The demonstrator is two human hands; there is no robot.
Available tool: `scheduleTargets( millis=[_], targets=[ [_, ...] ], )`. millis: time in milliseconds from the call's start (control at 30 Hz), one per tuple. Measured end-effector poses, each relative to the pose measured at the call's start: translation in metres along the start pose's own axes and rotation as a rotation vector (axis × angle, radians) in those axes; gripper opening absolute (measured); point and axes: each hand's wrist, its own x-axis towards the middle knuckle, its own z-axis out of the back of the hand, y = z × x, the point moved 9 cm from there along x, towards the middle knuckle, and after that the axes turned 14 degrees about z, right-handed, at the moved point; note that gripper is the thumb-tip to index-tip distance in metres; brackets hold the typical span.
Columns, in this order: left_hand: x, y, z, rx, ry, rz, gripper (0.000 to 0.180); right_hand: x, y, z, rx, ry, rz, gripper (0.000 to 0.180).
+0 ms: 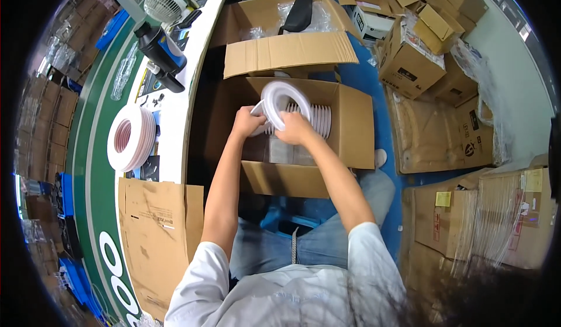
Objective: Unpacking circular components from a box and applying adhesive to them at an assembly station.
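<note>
An open cardboard box point(356, 128) stands on the floor in front of me, with a row of white rings point(318, 117) upright inside it. My left hand point(246, 122) and my right hand point(292, 128) both grip one white ring point(279, 98), tilted and raised above the row. My left hand holds its left lower edge, my right hand its lower right part. Both forearms reach forward over my jeans.
A stack of white rings point(131, 137) lies on the white worktable point(175, 122) to the left, beside a flat cardboard sheet point(155, 233), a black tool point(160, 49) and a small fan point(163, 3). Another open box point(286, 47) stands behind. Several cardboard boxes point(421, 58) crowd the right.
</note>
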Motion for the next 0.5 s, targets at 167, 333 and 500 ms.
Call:
scheduleTargets(
  millis=[167,333,500],
  targets=[
    [-0.017,0.025,0.030,0.095,-0.138,0.058,0.021,-0.014,0.026,0.061,0.112,-0.602,-0.115,0.022],
    [-0.014,-0.001,0.008,0.281,-0.142,-0.019,0.021,-0.008,0.001,0.007,0.072,-0.127,-0.319,0.028],
    [-0.013,-0.014,0.002,0.058,-0.142,0.024,0.027,-0.016,-0.006,0.015,0.088,-0.343,-0.196,0.024]
  ],
)
